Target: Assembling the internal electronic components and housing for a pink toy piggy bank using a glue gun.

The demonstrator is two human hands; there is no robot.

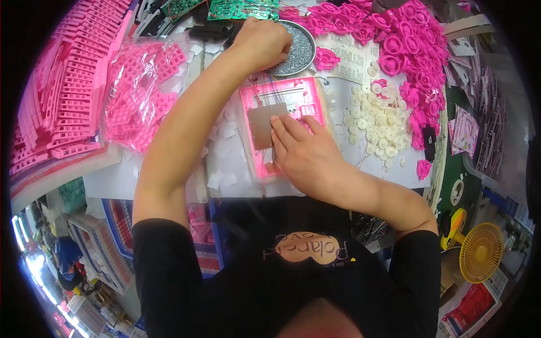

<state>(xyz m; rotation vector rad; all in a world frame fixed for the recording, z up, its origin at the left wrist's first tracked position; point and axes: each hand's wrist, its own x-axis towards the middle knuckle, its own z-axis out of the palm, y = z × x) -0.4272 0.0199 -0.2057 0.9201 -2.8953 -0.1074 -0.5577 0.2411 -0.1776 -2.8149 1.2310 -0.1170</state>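
Observation:
A pink plastic casing (309, 90) lies in front of me on the white work surface, with thin wires coming out at its top. Inside it is a flat brown-grey board (260, 128). My right hand (307, 149) rests on this board's right edge, fingers stretched out and lying flat. Beyond the casing stands a round metal dish (301, 48) filled with small silvery screws. At the dish's left side my left hand (260, 45) is closed, its fingers bent toward the screws. The fingertips are partly hidden, so anything pinched there cannot be made out.
White round discs (380, 124) lie heaped to the right. Pink ring-shaped parts (397, 48) pile up behind them. A clear bag of pink grid parts (141, 90) and stacked pink casings (73, 73) fill the left. Green circuit boards (242, 9) lie at the back; a yellow fan (480, 252) stands lower right.

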